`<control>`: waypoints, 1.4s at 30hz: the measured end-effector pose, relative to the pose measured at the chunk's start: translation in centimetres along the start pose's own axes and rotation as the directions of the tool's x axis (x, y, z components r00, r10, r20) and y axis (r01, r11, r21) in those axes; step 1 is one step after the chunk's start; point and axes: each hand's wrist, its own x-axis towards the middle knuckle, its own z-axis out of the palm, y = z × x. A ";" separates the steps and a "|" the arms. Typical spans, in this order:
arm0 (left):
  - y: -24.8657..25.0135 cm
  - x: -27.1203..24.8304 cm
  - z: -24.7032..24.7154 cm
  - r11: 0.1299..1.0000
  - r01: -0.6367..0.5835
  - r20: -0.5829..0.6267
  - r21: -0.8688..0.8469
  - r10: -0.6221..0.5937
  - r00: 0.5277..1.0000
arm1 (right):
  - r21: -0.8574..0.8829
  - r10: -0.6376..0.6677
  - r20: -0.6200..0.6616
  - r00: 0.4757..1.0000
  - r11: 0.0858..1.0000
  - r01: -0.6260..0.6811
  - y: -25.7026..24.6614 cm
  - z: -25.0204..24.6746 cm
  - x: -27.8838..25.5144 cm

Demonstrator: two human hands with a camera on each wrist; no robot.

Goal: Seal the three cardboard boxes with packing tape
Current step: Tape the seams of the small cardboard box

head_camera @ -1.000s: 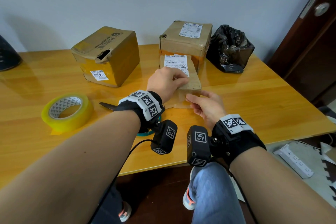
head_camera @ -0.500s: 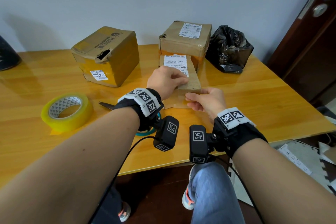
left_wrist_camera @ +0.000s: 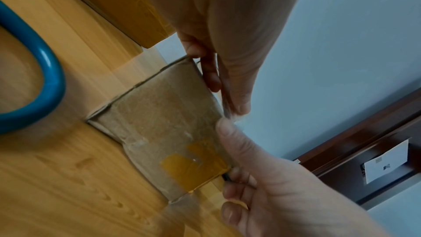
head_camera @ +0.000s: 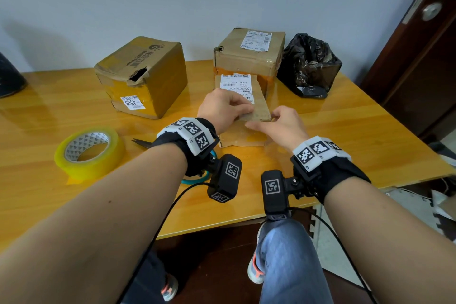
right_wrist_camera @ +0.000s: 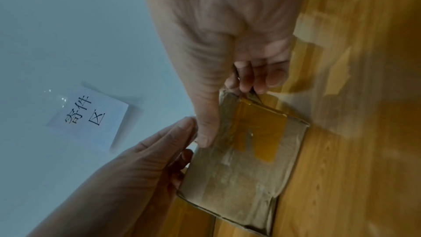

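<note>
Pinching the near top edge of the small flat brown cardboard box [head_camera: 243, 108], the left hand [head_camera: 222, 110] and right hand [head_camera: 281, 124] clamp fingers [left_wrist_camera: 212, 77] there mid-worktop [head_camera: 345, 131]. Its long axis runs away toward the far edge. Since earlier, the right hand has rolled palm-down.

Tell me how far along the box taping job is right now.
Early. No fresh strip shows on any box. The left hand and right hand both hold the small flat box, which carries only old amber tape. The tape roll and scissors lie untouched. The big left box, with its torn edge, and the back box are still waiting.
</note>
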 end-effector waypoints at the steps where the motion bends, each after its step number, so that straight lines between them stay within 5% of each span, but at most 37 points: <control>1: 0.0 0.0 0.0 1.000 0.000 0.001 0.002 0.000 1.000 | -0.016 -0.023 -0.014 1.000 1.000 0.022 -0.1 0.0 0.1; 9: -0.3 0.2 0.2 0.999 -0.011 -0.022 0.031 0.011 1.000 | -0.118 -0.171 -0.092 0.981 0.980 0.160 0.6 0.4 0.1; 20: -0.2 0.2 0.0 1.000 0.013 -0.007 0.004 -0.013 1.000 | -0.220 -0.175 -0.085 0.981 0.963 0.153 0.3 1.6 0.0; 38: -0.1 -0.1 0.1 1.000 0.009 -0.007 0.016 -0.009 1.000 | -0.028 -0.188 0.103 0.977 0.981 0.192 1.1 -1.1 0.9; 42: 0.0 -0.2 0.1 1.000 0.002 -0.001 0.009 -0.002 1.000 | 0.061 -0.204 0.018 0.979 0.977 0.203 0.0 -1.1 1.2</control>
